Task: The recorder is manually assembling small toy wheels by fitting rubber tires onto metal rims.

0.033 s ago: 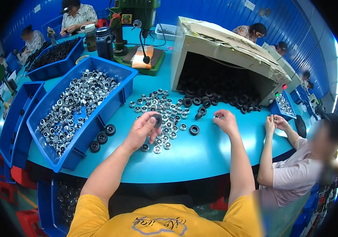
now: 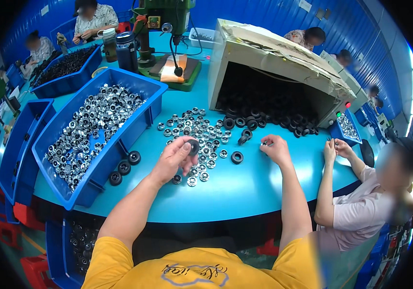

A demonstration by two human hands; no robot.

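Between the thumb and fingers of my left hand (image 2: 174, 156) is a small black rubber tyre (image 2: 193, 147), held above the loose hubs. My right hand (image 2: 276, 150) is pinched on a small shiny piece that looks like a silver wheel hub (image 2: 265, 143), mostly hidden by the fingers. Many chrome wheel hubs (image 2: 210, 164) lie scattered on the turquoise table (image 2: 235, 197) beside and beyond my left hand. A lone tyre (image 2: 236, 157) lies flat between my hands, with two more leaning together (image 2: 244, 137) just beyond it. Left of my left forearm, three wheels with tyres (image 2: 124, 167) stand by the bin.
A blue bin (image 2: 141, 118) of chrome hubs stands at the left. A pale open-fronted box (image 2: 223, 72) spills black tyres (image 2: 283, 118). Behind are a green drill press (image 2: 182, 84) and a dark bottle (image 2: 127, 53). A co-worker (image 2: 356, 192) sits close on the right.
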